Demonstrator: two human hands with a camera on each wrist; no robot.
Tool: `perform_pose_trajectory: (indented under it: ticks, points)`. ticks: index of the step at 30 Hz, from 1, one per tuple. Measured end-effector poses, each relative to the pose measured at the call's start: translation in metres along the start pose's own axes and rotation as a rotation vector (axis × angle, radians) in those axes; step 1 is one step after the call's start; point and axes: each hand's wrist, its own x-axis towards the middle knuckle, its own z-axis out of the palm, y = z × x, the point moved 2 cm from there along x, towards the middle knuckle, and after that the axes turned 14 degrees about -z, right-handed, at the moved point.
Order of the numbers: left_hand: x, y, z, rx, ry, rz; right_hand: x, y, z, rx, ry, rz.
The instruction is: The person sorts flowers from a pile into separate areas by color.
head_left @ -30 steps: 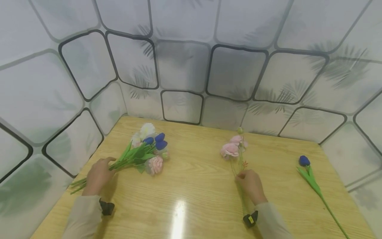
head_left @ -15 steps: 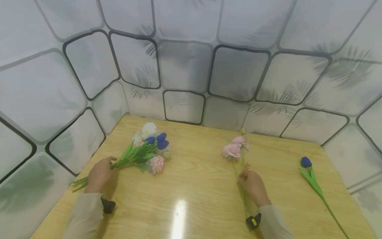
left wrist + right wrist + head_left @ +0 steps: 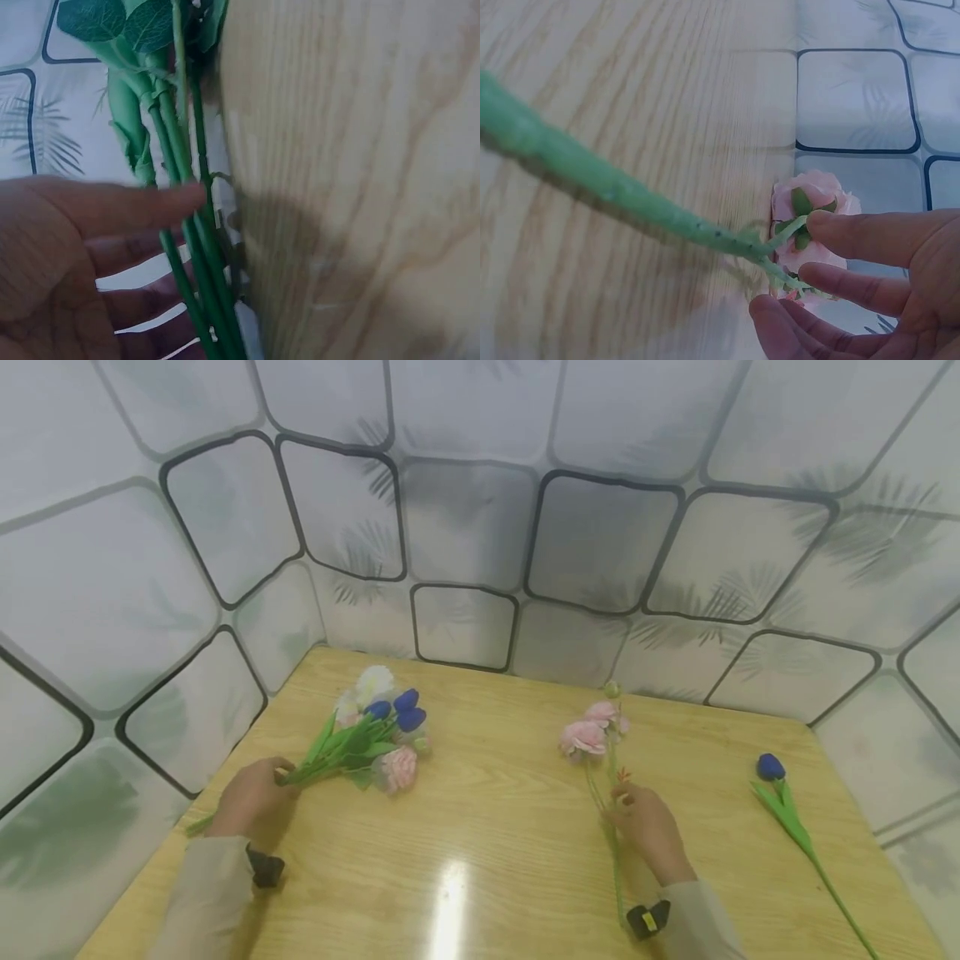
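Note:
On the left of the table lies a bouquet (image 3: 348,747) of artificial flowers, with blue tulips, white blooms and a pink bloom among green leaves. My left hand (image 3: 251,797) holds its stems, thumb (image 3: 142,206) across them and fingers behind. Right of centre, a branching pink flower stem (image 3: 615,860) lies on the wood, topped by pink blooms (image 3: 585,739) and a green bud. My right hand (image 3: 648,827) is beside that stem, fingers loosely spread. In the right wrist view its thumb (image 3: 855,236) overlaps a side branch, and the thick green stem (image 3: 622,187) runs past the hand.
A single blue tulip (image 3: 772,768) with a long green stem lies at the right side of the table (image 3: 480,810). Patterned wall covering (image 3: 465,527) stands behind and at both sides. A light reflection shines near the front.
My right hand has shifted slightly right and its fingers have loosened, leaving more of the pink flower's stem in sight. The left hand stays at the bouquet's stems.

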Motion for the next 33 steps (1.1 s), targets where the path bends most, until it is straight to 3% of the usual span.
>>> perform_pose_trajectory:
  ticks: [7,11,25,33]
  points:
    - [0.011,-0.003,-0.001,-0.013,-0.13,0.005,-0.003,0.002,-0.002,0.025,0.014,-0.011]
    - [0.013,-0.002,-0.003,-0.031,-0.169,-0.004,-0.002,0.003,-0.003,0.018,0.013,-0.013]
    - [0.008,0.006,-0.001,-0.166,-0.253,-0.003,-0.001,0.001,-0.006,0.014,0.024,-0.022]
    - [0.006,0.008,0.005,-0.258,-0.248,0.033,0.001,-0.029,-0.003,-0.008,0.102,-0.135]
